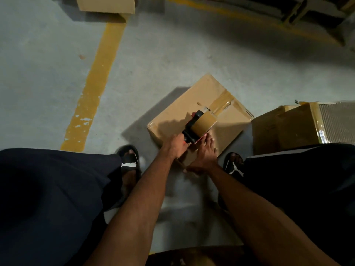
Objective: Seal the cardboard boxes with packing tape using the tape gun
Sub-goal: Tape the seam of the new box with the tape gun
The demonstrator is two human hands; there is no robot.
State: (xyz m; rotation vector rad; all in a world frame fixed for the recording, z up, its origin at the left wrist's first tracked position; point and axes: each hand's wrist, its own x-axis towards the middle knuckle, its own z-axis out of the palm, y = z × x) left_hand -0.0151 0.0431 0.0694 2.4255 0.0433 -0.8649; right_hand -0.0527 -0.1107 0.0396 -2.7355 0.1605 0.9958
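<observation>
- Two hands work at the near edge of the cardboard box [199, 110] on the floor [48, 64]: your left hand [177, 145] grips the tape gun [199, 124] handle, your right hand [204, 156] lies flat, fingers straight, on the lid.
- If you lift the gun early, the tape strip [222, 101] may wrinkle or leave the seam.
- Closed flaps hide what the box holds.
- Beside it, the second box [284, 125] is closed too; the far box [105, 4] also shows no contents.

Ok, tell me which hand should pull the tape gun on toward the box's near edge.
Left. The left hand already grips the tape gun handle; the right hand lies flat on the box.
</observation>
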